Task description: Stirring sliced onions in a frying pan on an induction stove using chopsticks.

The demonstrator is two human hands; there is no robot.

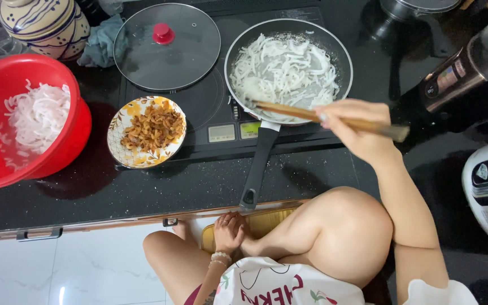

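My right hand (357, 127) grips a pair of wooden chopsticks (289, 111) whose tips reach into a frying pan (343, 53) of white noodle strips (289, 65). The pan sits on a black induction cooktop (210, 107), its black handle (258, 166) pointing toward me. My left hand (230, 231), with a bead bracelet on the wrist, rests low on my foot by a yellow stool, its fingers curled and holding nothing. My bare knees are raised in front of the counter.
A red basin (69, 90) of white strips stands at left. A patterned plate (118, 121) of brown dried bits sits beside it. A glass lid (168, 48) with a red knob lies on the cooktop. Appliances (470, 79) stand at right, a ceramic jar (43, 25) far left.
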